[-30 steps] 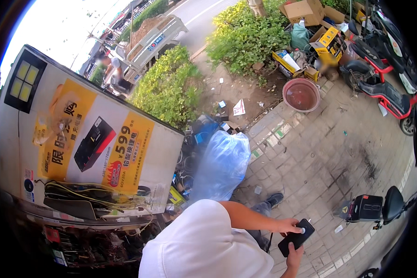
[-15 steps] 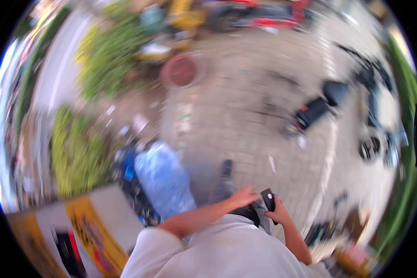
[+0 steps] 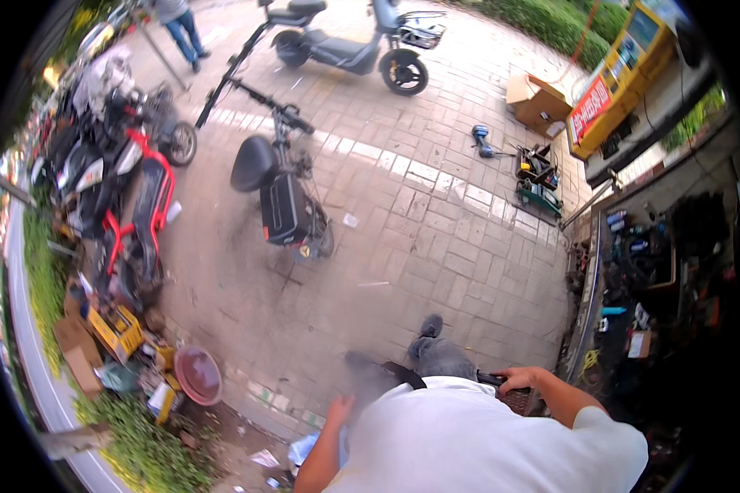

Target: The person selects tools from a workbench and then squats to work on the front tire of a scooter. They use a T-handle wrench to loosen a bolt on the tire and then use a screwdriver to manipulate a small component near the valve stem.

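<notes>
My right hand (image 3: 514, 380) grips a dark phone (image 3: 489, 378), held low beside my hip above my grey-trousered legs, partly hidden by my white shirt. My left hand (image 3: 339, 408) hangs at my side near a translucent blue bag (image 3: 302, 448), mostly hidden behind me; its fingers are too blurred to make out.
A folding scooter (image 3: 279, 209) stands ahead, a grey scooter (image 3: 345, 51) beyond. Red scooters (image 3: 144, 209) line the left beside boxes (image 3: 78, 353) and a basin (image 3: 197, 374). A person (image 3: 181, 29) stands back left. Tools (image 3: 534, 177) and a cluttered workbench (image 3: 637, 271) are right.
My view has swung round toward the parked scooters, moving the large sign out of sight. My left hand has left the phone and dropped to my side; the phone stays in my right hand.
</notes>
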